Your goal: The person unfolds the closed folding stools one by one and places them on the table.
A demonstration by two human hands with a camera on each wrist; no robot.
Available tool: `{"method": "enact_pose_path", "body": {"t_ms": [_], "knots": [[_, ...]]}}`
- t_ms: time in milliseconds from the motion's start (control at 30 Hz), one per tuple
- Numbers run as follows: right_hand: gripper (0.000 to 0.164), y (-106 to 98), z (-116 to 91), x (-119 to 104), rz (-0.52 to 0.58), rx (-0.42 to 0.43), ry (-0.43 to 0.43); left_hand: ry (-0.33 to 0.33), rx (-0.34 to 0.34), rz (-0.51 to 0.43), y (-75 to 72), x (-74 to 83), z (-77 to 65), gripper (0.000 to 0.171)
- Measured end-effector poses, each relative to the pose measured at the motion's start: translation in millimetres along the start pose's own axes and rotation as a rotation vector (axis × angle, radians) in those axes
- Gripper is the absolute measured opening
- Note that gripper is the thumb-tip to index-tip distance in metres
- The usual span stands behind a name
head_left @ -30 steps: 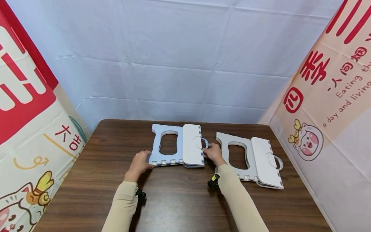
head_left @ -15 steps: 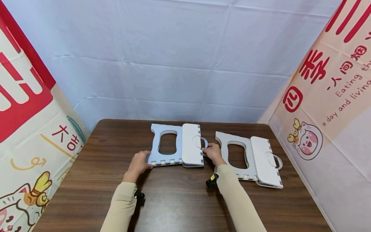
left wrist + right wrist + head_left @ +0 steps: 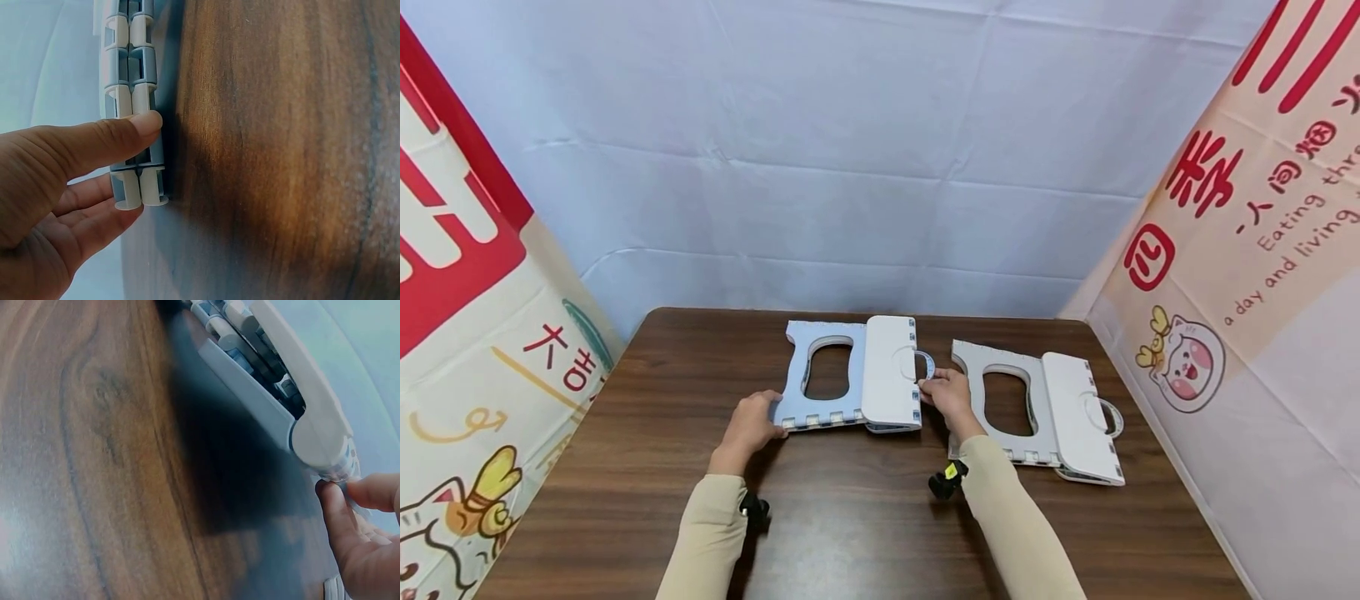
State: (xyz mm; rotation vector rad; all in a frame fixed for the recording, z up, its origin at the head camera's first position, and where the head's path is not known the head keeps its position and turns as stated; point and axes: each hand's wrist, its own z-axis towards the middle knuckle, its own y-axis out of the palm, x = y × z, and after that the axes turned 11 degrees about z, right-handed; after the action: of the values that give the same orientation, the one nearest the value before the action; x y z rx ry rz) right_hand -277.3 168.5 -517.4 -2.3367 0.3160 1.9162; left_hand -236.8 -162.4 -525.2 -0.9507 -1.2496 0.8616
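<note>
A folded blue-and-white step stool (image 3: 891, 375) lies near the back of the table, its white top at the right. My left hand (image 3: 749, 425) grips its near left corner. In the left wrist view the thumb (image 3: 147, 123) presses the hinged edge (image 3: 130, 62), with the fingers behind it. My right hand (image 3: 949, 396) pinches the small carrying handle (image 3: 928, 364) at the stool's right end. The right wrist view shows this end of the stool (image 3: 319, 434) above a dark shadow; thumb and finger meet just beyond it. The fingers' far sides are hidden.
A second folded step stool (image 3: 1078, 417), grey and white, lies to the right, partly behind my right hand and sleeve. The brown wooden table (image 3: 842, 517) meets a pale cloth backdrop (image 3: 850, 167). Printed cloths hang at both sides.
The head view has shifted slightly. The blue-and-white step stool's right end seems tipped up a little; both hands keep their hold. The grey stool stays put.
</note>
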Motion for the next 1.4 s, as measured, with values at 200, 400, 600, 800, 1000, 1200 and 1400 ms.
{"method": "enact_pose_path", "body": {"t_ms": [200, 400, 600, 800, 1000, 1200, 1400], "knots": [[0.045, 0, -6, -5, 0.034, -0.002, -0.014, -0.009, -0.009, -0.003, -0.4, -1.3, -2.2, 0.057], [0.037, 0, -11, -12, 0.103, -0.004, -0.024, -0.010, -0.013, -0.008, -2.7, 0.0, -4.1, 0.058], [0.035, 1, -16, -18, 0.111, 0.002, -0.030, -0.004, -0.025, -0.020, -3.6, 0.0, -6.0, 0.061], [0.034, 1, -19, -22, 0.105, -0.014, -0.045, -0.018, -0.041, -0.031, -5.5, 1.0, -7.8, 0.061], [0.035, 4, -25, -33, 0.112, -0.037, -0.082, -0.026, -0.056, -0.049, -7.4, -1.5, -7.9, 0.061], [0.035, 9, -31, -43, 0.112, -0.063, -0.141, -0.042, -0.082, -0.081, -11.1, -1.6, -8.9, 0.060], [0.033, 12, -35, -50, 0.118, -0.081, -0.165, -0.025, -0.089, -0.074, -15.5, 0.0, -11.3, 0.057]]}}
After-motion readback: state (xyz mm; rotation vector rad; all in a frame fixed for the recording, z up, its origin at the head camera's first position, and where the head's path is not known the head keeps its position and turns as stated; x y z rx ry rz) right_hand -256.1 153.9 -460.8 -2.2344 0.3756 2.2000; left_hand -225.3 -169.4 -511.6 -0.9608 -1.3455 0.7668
